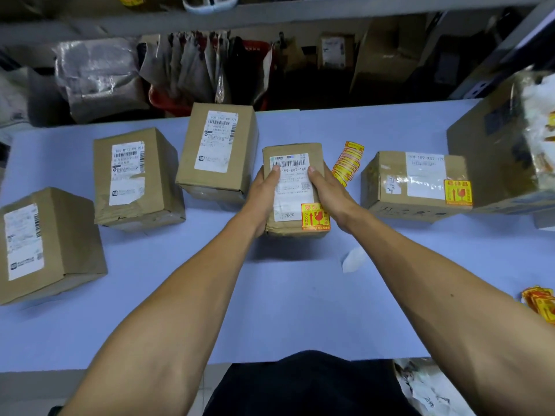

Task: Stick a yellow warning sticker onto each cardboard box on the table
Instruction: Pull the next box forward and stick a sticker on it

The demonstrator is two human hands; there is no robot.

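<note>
Hands — left hand and right hand — clasping stickered box at table centre. Step judged finished; next, set aside, peel from sticker strip, reach unlabelled box.

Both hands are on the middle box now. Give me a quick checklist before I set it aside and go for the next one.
1. Sticker on held box: ok, lies flat at the label's corner.
2. Grip: ok, left hand and right hand clasp its sides.
3. Space beside the finished box: ok, bare table in front.
4. Spare stickers: ok, pile behind the held box.
5. Next box: not ok, no yellow sticker visible.
</note>
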